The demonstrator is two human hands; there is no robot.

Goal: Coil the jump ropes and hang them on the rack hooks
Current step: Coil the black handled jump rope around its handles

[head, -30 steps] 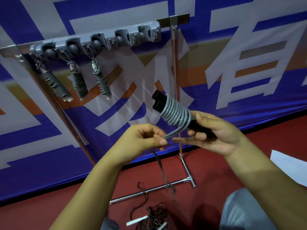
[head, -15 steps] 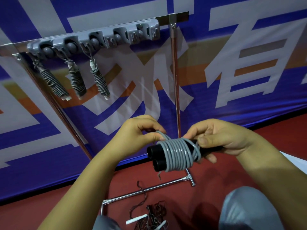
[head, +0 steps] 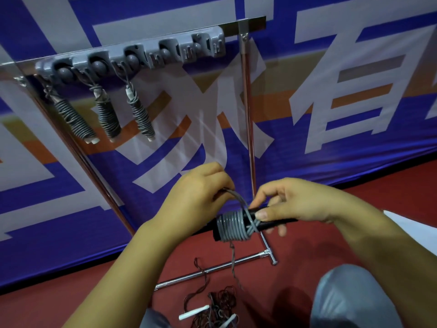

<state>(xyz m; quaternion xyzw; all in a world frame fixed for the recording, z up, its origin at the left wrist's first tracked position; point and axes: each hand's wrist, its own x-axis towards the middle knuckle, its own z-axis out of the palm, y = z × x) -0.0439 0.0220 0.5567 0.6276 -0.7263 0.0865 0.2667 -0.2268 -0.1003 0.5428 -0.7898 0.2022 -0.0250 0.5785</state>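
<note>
The right hand is gripping the black handles of a jump rope, thumb and forefinger pinching down on the last turns of the grey cord that is wound tightly around them. The left hand is curling its fingers around the free loop of that cord, which is rising from the bundle into its palm. A thin dark strand is dangling below the coil toward the floor.

By my reading, the winding is nearly finished and the person is securing the tail, apparently tucking or crossing it over the wraps so the coil is not springing loose. The next move is probably calling for a loop left free at one end, then a lift up and to the left toward an unoccupied hook.

The grey hook strip is sitting along the top bar of the metal rack above the hands. Three coiled ropes are already hanging from its left hooks, side by side; the hooks to the right of them are holding nothing.

On the red floor, near the rack's foot and below the hands, a tangled dark rope with white handles is lying uncoiled, so at least one more is waiting.
</note>
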